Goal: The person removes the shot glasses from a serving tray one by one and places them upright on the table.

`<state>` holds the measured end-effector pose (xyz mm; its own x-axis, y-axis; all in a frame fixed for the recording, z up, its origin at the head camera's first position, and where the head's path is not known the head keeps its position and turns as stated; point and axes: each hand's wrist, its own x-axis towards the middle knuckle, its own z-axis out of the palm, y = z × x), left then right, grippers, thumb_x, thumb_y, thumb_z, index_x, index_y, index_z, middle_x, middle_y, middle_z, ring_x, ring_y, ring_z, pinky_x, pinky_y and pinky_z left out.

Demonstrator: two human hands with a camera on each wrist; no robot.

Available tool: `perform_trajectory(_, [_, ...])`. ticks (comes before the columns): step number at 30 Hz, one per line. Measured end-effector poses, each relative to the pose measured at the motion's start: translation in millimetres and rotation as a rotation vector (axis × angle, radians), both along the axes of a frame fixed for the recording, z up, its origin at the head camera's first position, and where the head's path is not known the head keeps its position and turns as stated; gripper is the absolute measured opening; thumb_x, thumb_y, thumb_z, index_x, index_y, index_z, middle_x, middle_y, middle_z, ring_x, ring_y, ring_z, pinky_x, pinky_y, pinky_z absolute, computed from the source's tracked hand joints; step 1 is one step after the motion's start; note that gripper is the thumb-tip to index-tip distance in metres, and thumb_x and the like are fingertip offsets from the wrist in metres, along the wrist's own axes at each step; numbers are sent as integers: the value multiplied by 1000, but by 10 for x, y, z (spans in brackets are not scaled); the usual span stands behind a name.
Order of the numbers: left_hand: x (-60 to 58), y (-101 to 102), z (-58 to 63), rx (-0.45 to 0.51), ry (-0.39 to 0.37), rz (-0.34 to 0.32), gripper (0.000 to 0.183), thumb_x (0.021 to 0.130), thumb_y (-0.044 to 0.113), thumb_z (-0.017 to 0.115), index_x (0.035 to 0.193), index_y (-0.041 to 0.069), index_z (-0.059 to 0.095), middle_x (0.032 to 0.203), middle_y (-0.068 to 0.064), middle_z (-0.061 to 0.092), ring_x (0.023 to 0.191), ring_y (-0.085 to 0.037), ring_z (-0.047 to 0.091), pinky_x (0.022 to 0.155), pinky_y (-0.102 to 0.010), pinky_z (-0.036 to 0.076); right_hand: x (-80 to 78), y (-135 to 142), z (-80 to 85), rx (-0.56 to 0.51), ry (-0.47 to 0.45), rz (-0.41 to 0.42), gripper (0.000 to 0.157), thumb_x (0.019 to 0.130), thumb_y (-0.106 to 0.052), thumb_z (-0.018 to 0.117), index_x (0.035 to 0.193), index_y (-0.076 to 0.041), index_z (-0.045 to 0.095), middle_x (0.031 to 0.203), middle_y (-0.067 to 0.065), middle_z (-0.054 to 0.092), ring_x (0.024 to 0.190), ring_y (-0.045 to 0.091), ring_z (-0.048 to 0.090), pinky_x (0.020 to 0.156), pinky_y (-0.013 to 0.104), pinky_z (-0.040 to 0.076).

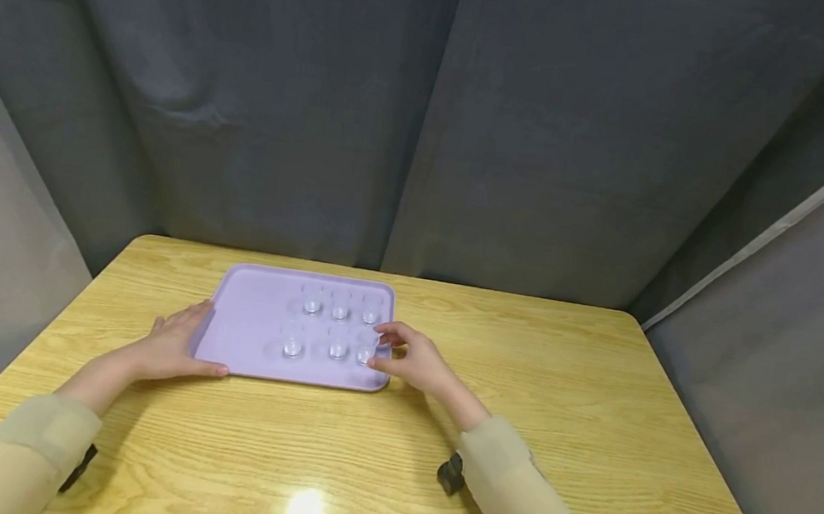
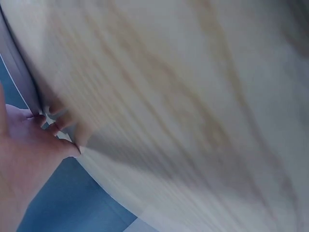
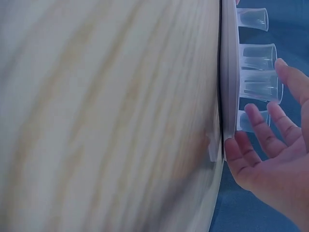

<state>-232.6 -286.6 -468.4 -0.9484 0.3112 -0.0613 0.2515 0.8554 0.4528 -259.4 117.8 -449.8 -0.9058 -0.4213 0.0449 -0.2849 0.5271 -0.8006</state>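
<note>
A lilac tray (image 1: 247, 315) lies on the table, bearing several small clear cups in two rows. My left hand (image 1: 173, 342) rests against the tray's left end, fingers along the side edge and thumb at the near edge. At the other end, my right hand (image 1: 417, 364) is at the near-right cup (image 1: 364, 356), with its thumb in front and fingers behind. In the right wrist view the thumb and fingers (image 3: 264, 129) stand spread on either side of a clear cup (image 3: 258, 86); whether they touch it I cannot tell. That cup stands upright on the tray.
Another near-row cup (image 1: 338, 344) stands close beside the one at my right hand, and a far-row cup (image 1: 370, 311) is behind it. The wooden table (image 1: 558, 373) extends right and toward me. Grey curtains (image 1: 545, 137) enclose the back and sides.
</note>
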Motion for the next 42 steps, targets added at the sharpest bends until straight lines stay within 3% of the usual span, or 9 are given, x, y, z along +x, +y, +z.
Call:
perform_trajectory(10, [16,15,36,4,23,-6,118,70,60,73,147,-9,16,154,-27,9,136,-53,12,99,-74,6,-56,-81,7,33,57,12,41,79,-20,77,116,-12,61,103,6,64,100,26,59,85,40,50])
perform_trajectory(18, [-10,6,3,-25,34,-15,116,69,62,72,146,-8,21,154,-26,11,135,-53,13,100,-72,9,-60,-142,30,23,74,12,34,80,-18,76,110,-7,63,102,10,65,96,24,59,86,41,49])
perform_trajectory(24, [-5,12,42,-38,28,-20,112,68,63,72,143,-9,29,154,-27,12,135,-53,14,100,-72,10,-44,-124,76,46,79,6,33,81,-20,76,109,-10,63,100,6,66,94,20,60,82,34,51])
perform_trajectory(34, [13,24,84,-53,34,-20,113,67,64,72,142,-9,30,153,-27,14,133,-54,16,99,-73,14,5,84,356,42,105,20,34,80,-18,76,111,-7,64,98,8,67,100,28,60,85,45,49])
perform_trajectory(42, [41,-3,78,-52,40,-8,111,68,62,73,142,-8,31,153,-27,14,134,-53,17,98,-73,13,-77,343,601,77,122,-16,35,83,-21,73,113,-6,63,99,5,67,97,22,61,80,35,51])
